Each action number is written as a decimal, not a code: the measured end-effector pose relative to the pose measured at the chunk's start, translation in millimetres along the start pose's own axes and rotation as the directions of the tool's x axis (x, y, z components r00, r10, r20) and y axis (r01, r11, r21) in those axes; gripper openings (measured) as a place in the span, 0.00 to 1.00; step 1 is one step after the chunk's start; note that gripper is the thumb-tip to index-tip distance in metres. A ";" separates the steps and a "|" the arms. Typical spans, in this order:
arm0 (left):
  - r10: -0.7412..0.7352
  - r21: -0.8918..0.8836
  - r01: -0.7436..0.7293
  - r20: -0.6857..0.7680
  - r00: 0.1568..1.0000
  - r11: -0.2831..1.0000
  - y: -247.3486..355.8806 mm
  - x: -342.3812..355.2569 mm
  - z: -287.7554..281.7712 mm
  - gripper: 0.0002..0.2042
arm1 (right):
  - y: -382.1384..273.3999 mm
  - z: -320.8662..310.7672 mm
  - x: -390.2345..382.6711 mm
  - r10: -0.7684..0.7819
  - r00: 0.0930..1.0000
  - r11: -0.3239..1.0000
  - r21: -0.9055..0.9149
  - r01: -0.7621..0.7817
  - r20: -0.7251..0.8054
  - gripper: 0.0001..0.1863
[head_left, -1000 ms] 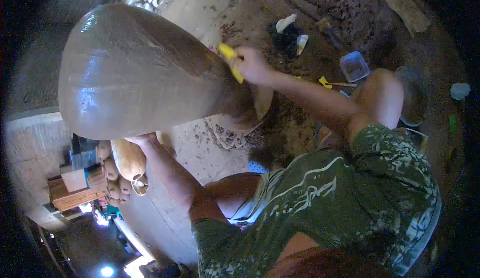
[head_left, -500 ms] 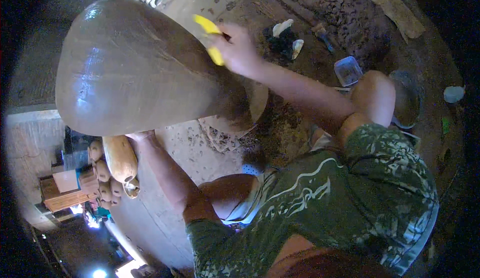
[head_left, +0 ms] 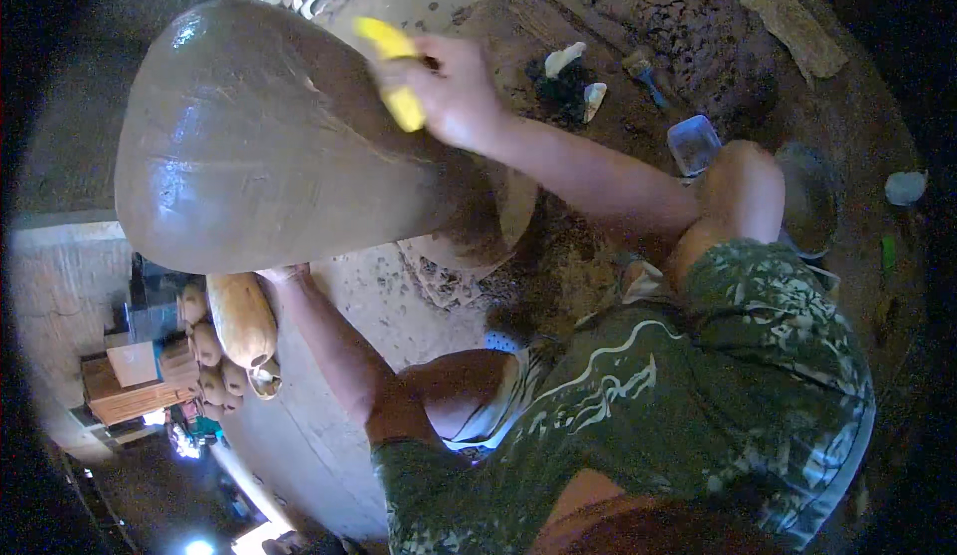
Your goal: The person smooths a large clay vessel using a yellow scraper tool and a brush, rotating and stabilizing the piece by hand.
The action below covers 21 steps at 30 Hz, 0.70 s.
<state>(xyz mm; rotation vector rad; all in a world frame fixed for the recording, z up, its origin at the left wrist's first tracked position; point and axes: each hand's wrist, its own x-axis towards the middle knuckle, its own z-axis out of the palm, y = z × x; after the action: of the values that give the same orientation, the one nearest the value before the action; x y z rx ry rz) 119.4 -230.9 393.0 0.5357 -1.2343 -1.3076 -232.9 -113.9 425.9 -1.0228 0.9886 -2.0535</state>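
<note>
A large wet brown clay pot [head_left: 249, 146] with a smooth, shiny wall fills the upper left, its narrower part towards the middle. In my right hand [head_left: 454, 91] is a yellow curved scraper [head_left: 403, 106]; the fingers are closed around it, and it lies against or just over the upper right side of the pot's wall. My left hand [head_left: 286, 273] is at the pot's lower side; the pot hides its fingers, so I cannot tell their pose.
Dark wet clay [head_left: 678, 16] lies at the upper right, near a brush [head_left: 648, 78] and a clear plastic tub [head_left: 694, 144]. A round basin [head_left: 809, 201] stands beside my right knee. At the left are a tan elongated vessel [head_left: 242, 321] and several small clay pots [head_left: 207, 346].
My right hand and the yellow scraper have moved a little left and up along the pot's wall. The pot has shifted very slightly; my left hand stays at its lower side.
</note>
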 end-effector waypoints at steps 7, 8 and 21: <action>-0.047 -0.010 0.046 -0.164 0.985 0.999 -19.9 19.3 47.0 0.31 | 127.5 -52.8 4.2 0.332 0.936 0.930 0.126 -0.346 0.119 0.08; -0.041 0.003 0.042 -0.159 0.986 0.999 -17.7 16.6 38.7 0.31 | 97.5 -32.4 12.1 0.272 0.951 0.939 0.176 -0.296 0.144 0.08; -0.033 0.016 0.035 -0.094 0.995 0.999 -27.8 33.7 50.6 0.31 | 128.3 -82.2 4.1 0.512 0.858 0.798 -0.344 -0.495 -0.045 0.08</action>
<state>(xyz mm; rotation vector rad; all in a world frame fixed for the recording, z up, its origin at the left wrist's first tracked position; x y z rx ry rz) 56.2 -252.5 398.1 0.6266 -1.1651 -1.2867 -278.4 -155.6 286.5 -0.8489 1.4524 -1.4351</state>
